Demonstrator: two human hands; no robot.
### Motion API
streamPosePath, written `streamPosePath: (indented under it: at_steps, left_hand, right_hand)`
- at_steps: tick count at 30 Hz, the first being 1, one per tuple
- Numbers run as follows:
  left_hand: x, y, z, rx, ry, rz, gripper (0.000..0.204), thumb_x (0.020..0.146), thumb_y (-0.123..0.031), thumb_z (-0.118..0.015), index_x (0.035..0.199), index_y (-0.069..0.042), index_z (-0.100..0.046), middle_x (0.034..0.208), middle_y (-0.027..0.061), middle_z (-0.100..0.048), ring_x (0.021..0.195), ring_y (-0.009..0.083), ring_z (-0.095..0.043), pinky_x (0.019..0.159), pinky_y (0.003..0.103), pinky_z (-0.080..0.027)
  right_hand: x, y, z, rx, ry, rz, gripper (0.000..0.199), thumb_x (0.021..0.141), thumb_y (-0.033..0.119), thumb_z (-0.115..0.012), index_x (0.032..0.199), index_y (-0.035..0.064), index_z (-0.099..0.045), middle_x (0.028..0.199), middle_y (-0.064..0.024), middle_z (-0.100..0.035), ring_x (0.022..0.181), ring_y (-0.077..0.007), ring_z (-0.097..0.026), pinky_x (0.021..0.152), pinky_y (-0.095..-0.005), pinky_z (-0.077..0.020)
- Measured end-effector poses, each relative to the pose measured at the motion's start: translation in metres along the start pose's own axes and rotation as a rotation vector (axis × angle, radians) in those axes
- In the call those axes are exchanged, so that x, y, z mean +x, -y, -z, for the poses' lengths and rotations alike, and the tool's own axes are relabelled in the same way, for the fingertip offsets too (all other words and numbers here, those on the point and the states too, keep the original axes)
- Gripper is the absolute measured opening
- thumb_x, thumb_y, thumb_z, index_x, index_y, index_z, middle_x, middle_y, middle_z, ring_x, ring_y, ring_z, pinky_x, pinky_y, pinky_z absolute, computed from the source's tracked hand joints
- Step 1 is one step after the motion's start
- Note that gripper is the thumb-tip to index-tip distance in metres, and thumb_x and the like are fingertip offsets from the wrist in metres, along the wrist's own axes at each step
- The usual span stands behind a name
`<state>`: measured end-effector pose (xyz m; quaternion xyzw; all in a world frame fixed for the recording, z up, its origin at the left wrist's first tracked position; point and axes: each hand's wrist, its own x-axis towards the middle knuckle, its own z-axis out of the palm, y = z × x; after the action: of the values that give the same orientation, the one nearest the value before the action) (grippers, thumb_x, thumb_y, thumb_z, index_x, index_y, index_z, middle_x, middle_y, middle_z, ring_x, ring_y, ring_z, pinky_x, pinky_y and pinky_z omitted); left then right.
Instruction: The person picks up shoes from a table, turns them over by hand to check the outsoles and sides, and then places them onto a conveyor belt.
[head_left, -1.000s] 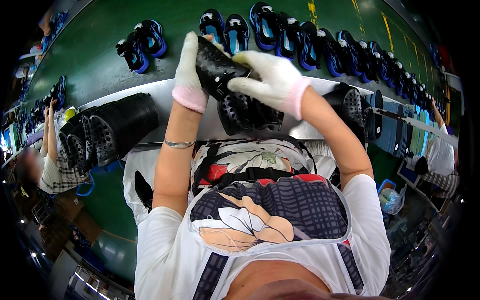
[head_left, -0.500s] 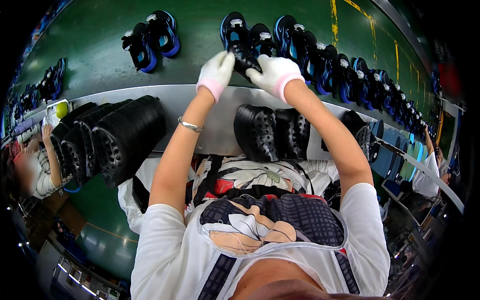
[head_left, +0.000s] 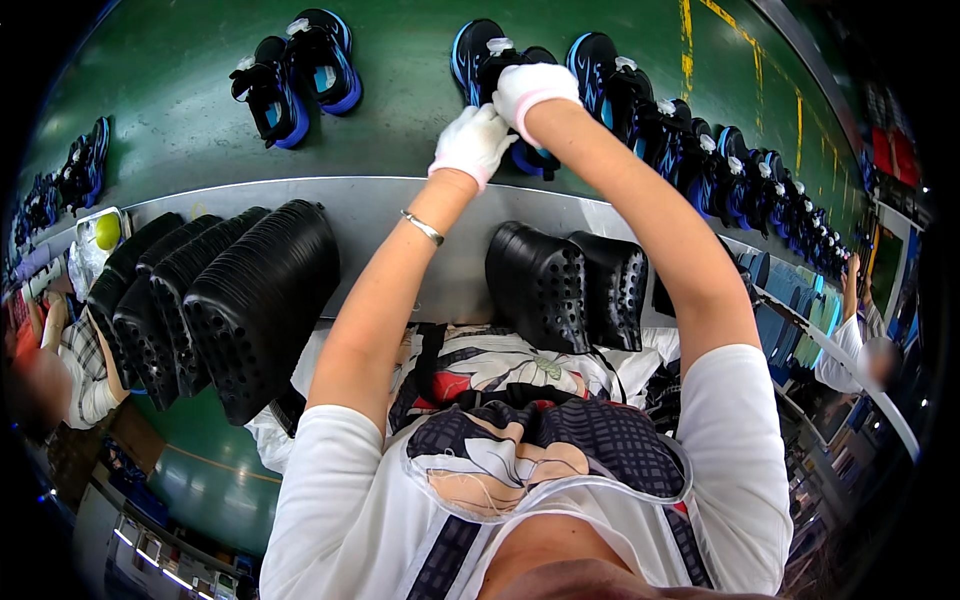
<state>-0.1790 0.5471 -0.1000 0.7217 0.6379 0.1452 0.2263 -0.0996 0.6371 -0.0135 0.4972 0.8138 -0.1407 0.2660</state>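
Observation:
Both my hands, in white gloves with pink cuffs, are together over a black and blue sneaker (head_left: 469, 62) on the green belt. My left hand (head_left: 474, 148) is closed at its heel end. My right hand (head_left: 532, 90) is curled over its opening and hides most of the second sneaker (head_left: 535, 160) of the pair. The gloves cover whatever lies between the fingers; no black perforated shoe insert shows there. Nearer me, two stacks of such inserts (head_left: 540, 290) stand on the metal ledge (head_left: 440, 275).
More nested black inserts (head_left: 265, 300) stand on the ledge at left. Another sneaker pair (head_left: 300, 80) sits on the green belt (head_left: 190, 110), left of my hands; a long row of sneakers (head_left: 700, 165) runs off right. Co-workers (head_left: 95, 365) are at both sides.
The black insert held between my hands has gone from sight. My right hand has moved up over the sneaker, and my left hand has shifted right and slightly down.

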Motion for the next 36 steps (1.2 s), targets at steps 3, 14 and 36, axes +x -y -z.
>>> streamPosePath:
  at_steps: [3, 14, 36]
  left_hand:
    - [-0.006, -0.001, -0.008, -0.182, -0.035, 0.115, 0.032, 0.083, -0.034, -0.058, 0.100, -0.008, -0.063, 0.102, 0.0118, -0.062, 0.097, 0.0324, -0.056, 0.082, 0.042, -0.047]
    - [0.021, -0.004, 0.016, -0.197, 0.358, 0.486, 0.034, 0.082, -0.033, -0.063, 0.107, -0.010, -0.063, 0.106, 0.0158, -0.064, 0.099, 0.0350, -0.060, 0.083, 0.043, -0.050]
    - [0.023, 0.039, -0.016, 0.121, 0.265, 0.112, 0.036, 0.087, -0.029, -0.054, 0.116, -0.008, -0.059, 0.119, 0.0161, -0.058, 0.110, 0.0319, -0.055, 0.092, 0.042, -0.044]
  right_hand:
    - [0.017, 0.008, -0.024, -0.010, -0.065, -0.052, 0.026, 0.083, 0.017, -0.052, 0.099, 0.0031, -0.067, 0.102, -0.0176, -0.066, 0.094, -0.0332, -0.065, 0.083, -0.0414, -0.0509]
    - [0.010, 0.020, 0.009, -0.247, 0.077, 0.177, 0.024, 0.081, 0.012, -0.056, 0.101, 0.0092, -0.069, 0.102, -0.0112, -0.068, 0.094, -0.0262, -0.066, 0.077, -0.0380, -0.0526]
    - [-0.009, 0.000, 0.006, 0.043, -0.129, 0.303, 0.026, 0.085, 0.027, -0.053, 0.102, 0.0122, -0.066, 0.099, -0.0103, -0.067, 0.093, -0.0289, -0.064, 0.078, -0.0383, -0.0513]
